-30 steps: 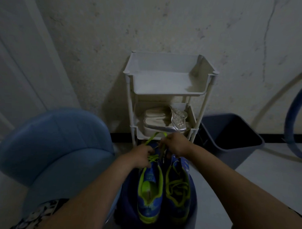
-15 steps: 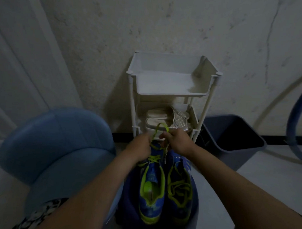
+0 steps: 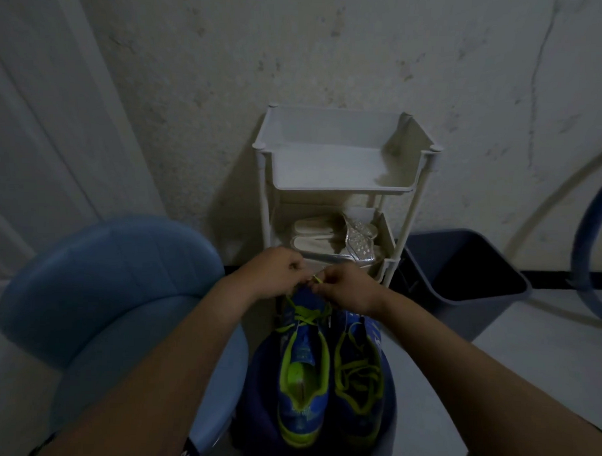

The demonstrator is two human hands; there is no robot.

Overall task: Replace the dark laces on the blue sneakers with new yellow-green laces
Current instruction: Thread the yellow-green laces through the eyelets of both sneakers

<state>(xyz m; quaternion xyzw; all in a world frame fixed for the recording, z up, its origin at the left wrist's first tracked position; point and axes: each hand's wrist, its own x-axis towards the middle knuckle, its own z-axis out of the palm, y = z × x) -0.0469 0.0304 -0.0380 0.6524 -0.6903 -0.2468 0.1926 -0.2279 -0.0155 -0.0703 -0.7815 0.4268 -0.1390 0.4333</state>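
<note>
Two blue sneakers with yellow-green trim sit side by side on a dark blue cloth, toes pointing away from me. The left sneaker [image 3: 303, 374] has a yellow-green lace [image 3: 305, 315] crossing its front eyelets. The right sneaker [image 3: 359, 376] carries a loosely laced yellow-green lace [image 3: 354, 369]. My left hand [image 3: 274, 271] and my right hand [image 3: 347, 287] meet over the toe end of the left sneaker, both with curled fingers pinching the lace ends; a small bit of lace shows between them.
A white tiered rack [image 3: 338, 186] stands against the wall just beyond the shoes, with pale sandals [image 3: 333, 237] on its lower shelf. A blue chair [image 3: 113, 289] is at the left, a dark bin [image 3: 462, 267] at the right, a blue hoop [image 3: 589, 251] far right.
Both hands have come closer together at the toe of the left sneaker. The lace loop that stood up between them half a second ago is pulled down short.
</note>
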